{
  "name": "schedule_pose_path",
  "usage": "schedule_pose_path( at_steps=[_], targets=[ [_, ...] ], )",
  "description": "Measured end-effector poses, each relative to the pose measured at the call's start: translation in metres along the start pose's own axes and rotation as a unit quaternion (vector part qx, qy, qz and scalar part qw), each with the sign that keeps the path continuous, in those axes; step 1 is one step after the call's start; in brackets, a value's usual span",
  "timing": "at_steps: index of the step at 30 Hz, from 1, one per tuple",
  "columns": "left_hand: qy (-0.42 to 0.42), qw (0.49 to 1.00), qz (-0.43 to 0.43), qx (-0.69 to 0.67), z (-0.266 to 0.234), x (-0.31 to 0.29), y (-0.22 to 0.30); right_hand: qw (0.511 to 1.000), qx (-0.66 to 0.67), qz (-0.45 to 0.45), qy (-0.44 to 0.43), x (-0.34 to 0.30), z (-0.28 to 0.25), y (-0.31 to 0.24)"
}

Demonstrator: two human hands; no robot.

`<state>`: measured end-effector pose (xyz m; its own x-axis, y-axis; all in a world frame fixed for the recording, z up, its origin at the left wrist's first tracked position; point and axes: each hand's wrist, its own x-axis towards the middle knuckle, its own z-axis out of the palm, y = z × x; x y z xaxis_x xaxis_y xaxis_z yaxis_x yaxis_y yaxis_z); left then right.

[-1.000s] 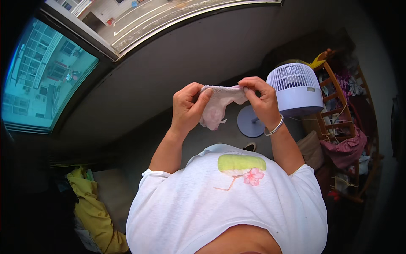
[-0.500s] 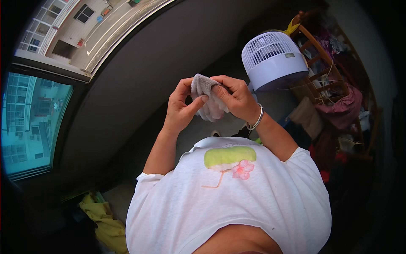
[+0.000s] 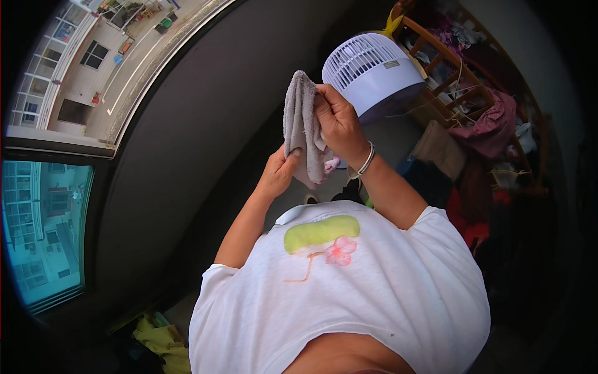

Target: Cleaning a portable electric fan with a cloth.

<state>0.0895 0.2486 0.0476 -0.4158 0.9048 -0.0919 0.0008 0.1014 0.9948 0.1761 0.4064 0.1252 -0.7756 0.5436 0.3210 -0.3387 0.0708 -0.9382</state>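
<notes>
A greyish-pink towelling cloth point(image 3: 301, 121) hangs in folds between my two hands, in front of my chest. Its top rises to a folded peak. My right hand point(image 3: 338, 118), with a pale bangle at the wrist, pinches the upper right edge. Lower down, my left hand point(image 3: 280, 169) grips the left side, thumb laid over the front. A pink-and-white patch shows at the cloth's lower right; whether it belongs to the cloth I cannot tell. Just beyond my right hand stands a white fan point(image 3: 372, 73) with a slatted head.
Wooden shelving point(image 3: 445, 68) holding clothes and bags stands at the far right, a mauve cloth point(image 3: 489, 121) draped over it. A brown cushion point(image 3: 440, 149) lies nearby. Left is a window point(image 3: 50, 218) in a dark wall. Yellow fabric point(image 3: 163, 341) lies at the lower left.
The cloth has gone from bunched between both hands to stretched taller. My right hand has risen with its upper edge, while my left hand has dropped lower. The view has shifted slightly.
</notes>
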Motion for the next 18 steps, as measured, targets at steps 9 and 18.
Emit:
schedule_pose_path(
  at_steps=[9, 18],
  targets=[
    [0.082, 0.985, 0.015, 0.150, -0.024, -0.002, 0.003, 0.876, -0.451, -0.171, 0.019, -0.017, -0.051, -0.015],
    [0.139, 0.970, 0.134, 0.147, -0.025, 0.022, 0.021, 0.902, -0.419, -0.099, 0.008, -0.026, -0.048, -0.020]
  ],
)
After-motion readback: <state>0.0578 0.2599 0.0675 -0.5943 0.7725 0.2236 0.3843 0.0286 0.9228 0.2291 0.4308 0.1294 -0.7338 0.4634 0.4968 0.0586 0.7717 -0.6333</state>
